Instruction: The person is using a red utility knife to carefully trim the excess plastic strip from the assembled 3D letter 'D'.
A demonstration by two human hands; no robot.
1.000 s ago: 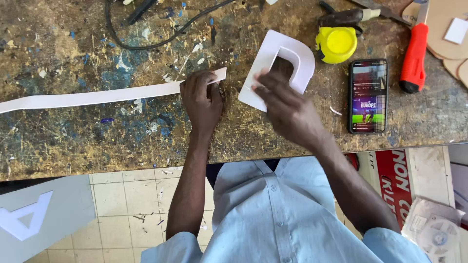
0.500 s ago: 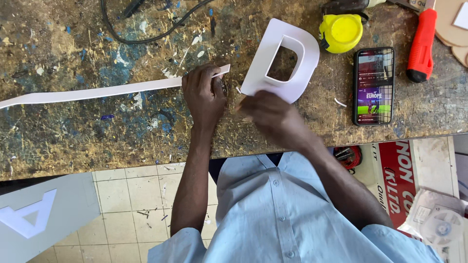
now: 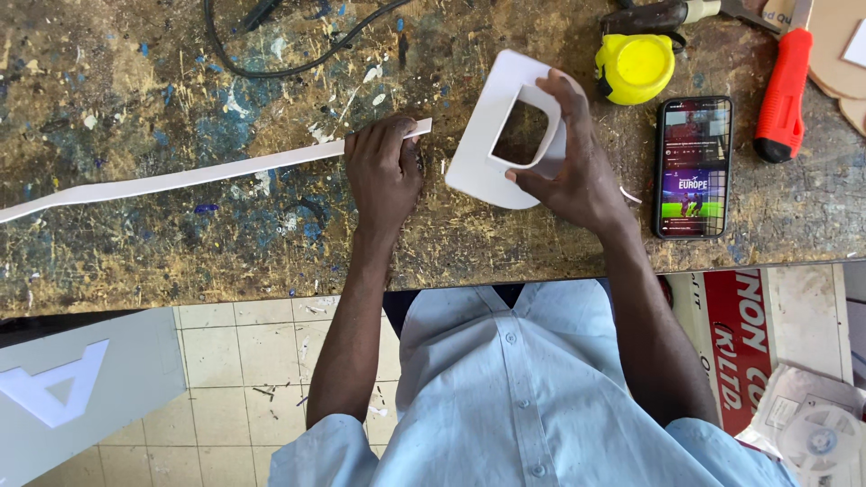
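- While the white strip (image 3: 216, 171) is pressed flat on the paint-spattered workbench (image 3: 135, 252), its right end is pinned under the left hand (image 3: 383, 171), fingers curled close together on it.
- The white D-shaped cut-out (image 3: 492, 153) is gripped by the right hand (image 3: 577, 176), fingers spread across its right limb, thumb at the near curve; it sits just right of the strip's end, tilted.
- A good join would seem to call for the strip's end being kept flat and square before the letter's edge is brought against it.
- A red sign with white lettering (image 3: 744, 343) is seen below the bench at right.
- A grey panel bearing a white letter shape (image 3: 63, 388) lies near left.
- A phone (image 3: 693, 167), a yellow tape measure (image 3: 634, 68) and a red-handled knife (image 3: 783, 99) rest far right.
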